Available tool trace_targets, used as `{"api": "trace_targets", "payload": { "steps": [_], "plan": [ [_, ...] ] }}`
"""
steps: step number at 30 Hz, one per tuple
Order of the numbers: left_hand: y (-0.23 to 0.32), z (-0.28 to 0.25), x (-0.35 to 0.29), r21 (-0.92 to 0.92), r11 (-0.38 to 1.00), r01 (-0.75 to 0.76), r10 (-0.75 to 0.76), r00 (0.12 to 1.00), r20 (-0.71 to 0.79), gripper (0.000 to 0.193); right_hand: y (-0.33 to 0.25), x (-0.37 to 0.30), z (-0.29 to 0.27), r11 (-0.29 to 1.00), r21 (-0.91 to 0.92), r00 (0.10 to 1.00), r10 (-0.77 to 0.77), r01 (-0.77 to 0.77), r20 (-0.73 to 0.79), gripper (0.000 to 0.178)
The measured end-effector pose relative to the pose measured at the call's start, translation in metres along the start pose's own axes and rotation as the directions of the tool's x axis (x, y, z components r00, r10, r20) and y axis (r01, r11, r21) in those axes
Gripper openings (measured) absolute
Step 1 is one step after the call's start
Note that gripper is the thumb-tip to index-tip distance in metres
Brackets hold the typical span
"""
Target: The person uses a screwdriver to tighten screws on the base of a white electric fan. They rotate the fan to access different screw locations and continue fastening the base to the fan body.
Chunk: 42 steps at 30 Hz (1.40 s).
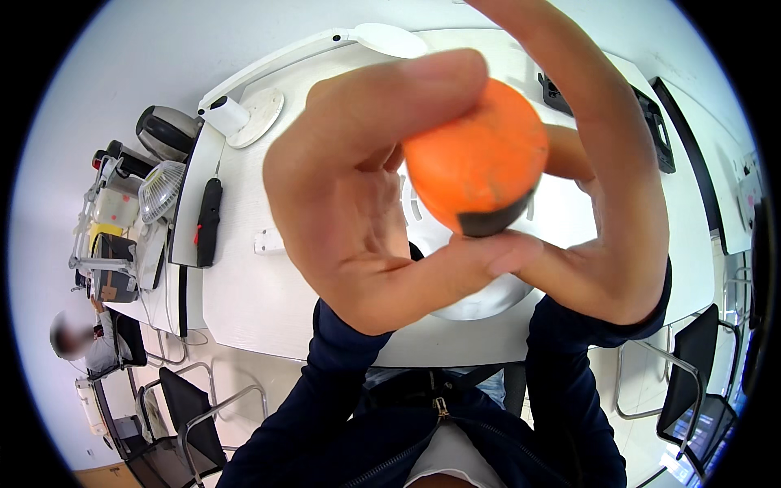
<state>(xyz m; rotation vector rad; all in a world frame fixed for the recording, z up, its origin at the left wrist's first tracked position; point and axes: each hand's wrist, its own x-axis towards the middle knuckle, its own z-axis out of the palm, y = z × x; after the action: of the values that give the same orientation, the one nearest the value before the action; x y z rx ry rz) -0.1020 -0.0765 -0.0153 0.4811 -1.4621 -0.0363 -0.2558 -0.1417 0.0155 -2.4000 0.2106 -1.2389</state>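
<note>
You hold the orange object [477, 154] above the tabletop [242, 203] in your left hand's [338, 191] grip, your right hand [625, 236] curled beside it (whether that grip clamps too, I cannot tell), its rounded face toward you, dark patch [495, 220] lowermost, any long axis hidden behind.

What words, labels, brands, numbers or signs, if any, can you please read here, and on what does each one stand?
None can be read.
Orange round object: a dark patch and faint smudges, no legible lettering.
Small white block on the table: markings too small to make out.
Pale box at left: reddish spots, too small to tell.
</note>
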Motion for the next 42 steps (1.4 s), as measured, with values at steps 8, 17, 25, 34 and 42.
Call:
{"api": "trace_targets", "payload": {
  "steps": [8, 17, 25, 34, 42],
  "plan": [
    [-0.001, -0.004, 0.001, -0.021, 1.0, -0.004, 0.005, 1.0, 0.03, 0.075, -0.001, -0.002, -0.002, 1.0, -0.014, 1.0, 0.0, -0.001, -0.009, 0.065],
    [-0.001, -0.002, 0.003, -0.025, 1.0, -0.012, 0.013, 0.999, 0.039, 0.075, -0.002, -0.002, -0.009, 1.0, -0.019, 1.0, 0.001, -0.001, -0.006, 0.065],
    [0.0, -0.007, 0.003, -0.008, 1.0, -0.007, 0.007, 1.0, 0.022, 0.075, -0.004, 0.001, -0.006, 1.0, -0.017, 1.0, -0.007, 0.007, -0.001, 0.065],
    [-0.002, -0.005, 0.0, -0.004, 1.0, -0.01, 0.01, 1.0, 0.019, 0.075, -0.003, 0.0, -0.004, 1.0, -0.026, 1.0, -0.005, 0.005, 0.015, 0.066],
    [0.004, 0.001, -0.001, 0.051, 0.999, -0.005, 0.007, 0.999, -0.041, 0.075, -0.011, 0.003, -0.006, 0.999, -0.039, 0.998, -0.015, 0.017, 0.057, 0.066]
  ]
}}
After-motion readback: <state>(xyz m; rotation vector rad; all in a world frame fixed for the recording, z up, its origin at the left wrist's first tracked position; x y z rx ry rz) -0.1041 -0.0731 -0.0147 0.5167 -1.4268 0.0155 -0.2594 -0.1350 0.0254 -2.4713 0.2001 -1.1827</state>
